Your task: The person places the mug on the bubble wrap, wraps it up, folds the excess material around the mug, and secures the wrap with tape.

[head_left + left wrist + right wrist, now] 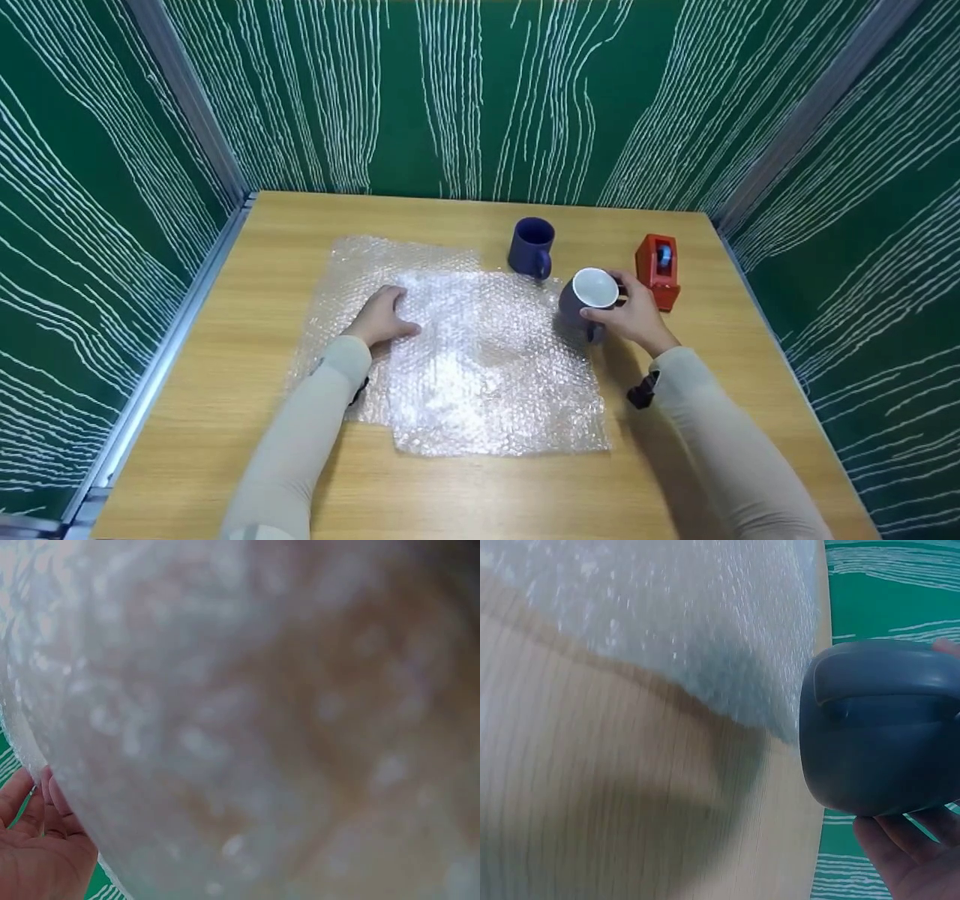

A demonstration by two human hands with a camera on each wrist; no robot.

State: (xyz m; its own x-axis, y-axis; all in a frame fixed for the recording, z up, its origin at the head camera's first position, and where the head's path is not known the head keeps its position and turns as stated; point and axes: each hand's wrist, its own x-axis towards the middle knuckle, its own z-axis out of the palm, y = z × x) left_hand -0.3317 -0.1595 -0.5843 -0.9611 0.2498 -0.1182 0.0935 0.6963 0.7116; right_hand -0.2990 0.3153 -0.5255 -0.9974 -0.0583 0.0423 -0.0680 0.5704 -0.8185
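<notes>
My right hand [636, 315] grips a dark grey mug [881, 742] with a white inside, thumb and fingers on opposite sides near its rim. The mug is held over the right edge of the bubble wrap [517, 375], its handle towards my body. Two overlapping sheets of this clear wrap lie on the table. My left hand [380, 319] pinches the left edge of the upper sheet between thumb and fingers. In the left wrist view the wrap fills most of the picture, blurred, with fingers [56, 799] at its edge.
A dark blue mug [531, 247] stands upright behind the wrap, handle towards me. To the right of the grey mug is a red tape dispenser [657, 274] with a blue roll core. Green walls with white lines enclose the wooden table [465, 499] at the back and sides.
</notes>
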